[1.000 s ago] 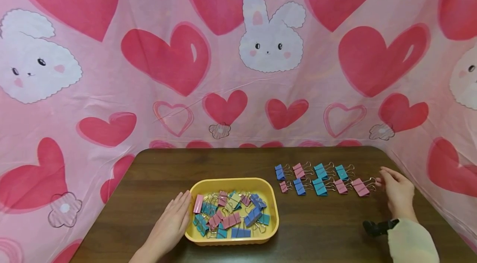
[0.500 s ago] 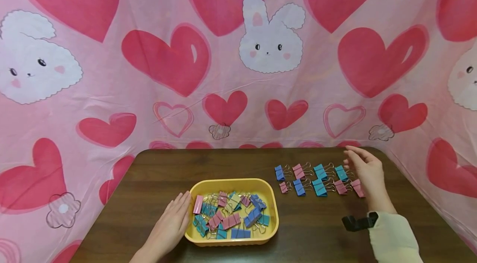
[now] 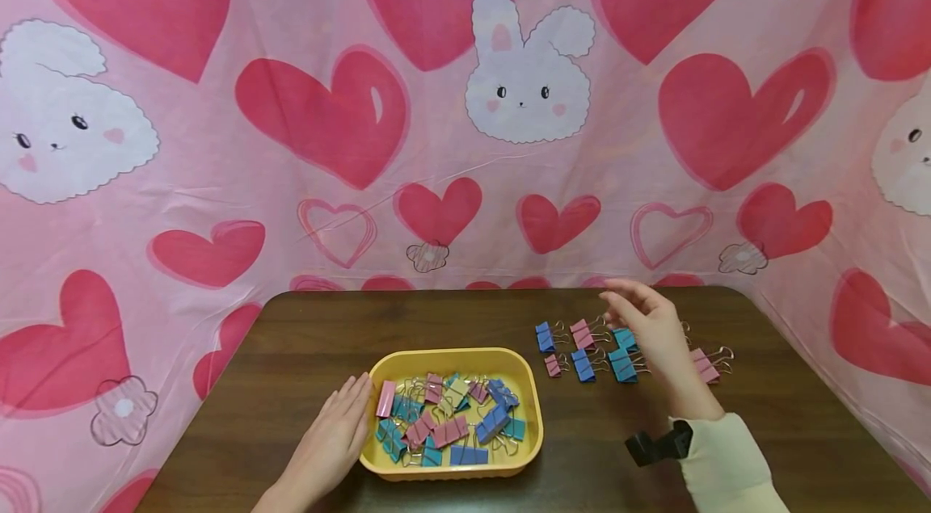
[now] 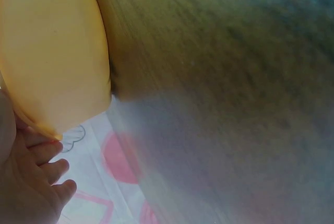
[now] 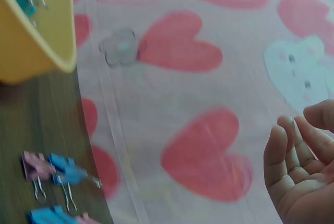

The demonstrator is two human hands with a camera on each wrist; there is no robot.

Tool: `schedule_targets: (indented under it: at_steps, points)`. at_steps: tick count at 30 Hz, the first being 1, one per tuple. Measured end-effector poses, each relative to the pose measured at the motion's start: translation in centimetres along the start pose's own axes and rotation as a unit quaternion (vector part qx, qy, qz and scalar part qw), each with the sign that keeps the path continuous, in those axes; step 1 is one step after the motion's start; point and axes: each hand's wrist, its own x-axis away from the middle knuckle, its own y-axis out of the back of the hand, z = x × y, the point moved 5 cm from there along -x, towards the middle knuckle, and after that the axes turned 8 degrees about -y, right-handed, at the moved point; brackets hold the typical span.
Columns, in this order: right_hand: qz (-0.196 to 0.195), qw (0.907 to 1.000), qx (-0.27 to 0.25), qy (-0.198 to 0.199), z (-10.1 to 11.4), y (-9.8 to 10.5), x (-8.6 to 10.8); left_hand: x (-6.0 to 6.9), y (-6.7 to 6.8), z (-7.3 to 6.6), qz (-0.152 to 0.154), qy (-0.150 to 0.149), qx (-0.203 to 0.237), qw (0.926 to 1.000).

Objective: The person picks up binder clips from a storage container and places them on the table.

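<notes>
Right hand (image 3: 652,331) hangs above the clip rows (image 3: 583,366), loosely curled, visibly empty; yellow tray (image 3: 451,473) of loose binder clips (image 3: 451,431) lies at its 8 o'clock, long axis 3-to-9, nearer the left hand (image 3: 330,432), fairly straight-fingered against it.

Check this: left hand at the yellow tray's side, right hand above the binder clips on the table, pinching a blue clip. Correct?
Not quite: the right hand is empty, pinching nothing, as the right wrist view shows. The rest stands: left hand at the yellow tray's side, right hand above the binder clips.
</notes>
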Motion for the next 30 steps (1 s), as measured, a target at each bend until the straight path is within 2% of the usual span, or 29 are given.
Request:
schedule_targets:
  at_steps: [3,10,14,19,23,30]
  points:
    - [0.023,0.9994,0.020,-0.014,0.3,-1.9,0.4,0.0,0.0,0.0,-0.001,0.001,0.000,1.0000]
    - [0.089,0.9948,0.047,-0.014,0.0,-6.0,1.6,0.0,0.0,0.0,-0.001,0.004,-0.001,1.0000]
    - [0.125,0.9896,0.060,-0.038,-0.8,-8.0,2.2,0.0,-0.1,0.1,0.003,0.005,0.001,1.0000]
    - [0.192,0.9766,0.073,-0.064,-2.1,-10.5,3.2,0.0,0.0,0.1,0.003,0.004,0.004,1.0000]
    - [0.243,0.9642,0.086,-0.063,-3.0,-12.4,4.1,0.0,-0.1,0.1,0.000,0.002,0.004,1.0000]
    - [0.309,0.9445,0.066,-0.089,-5.2,-15.1,5.7,0.1,-0.2,0.1,0.003,0.006,0.006,1.0000]
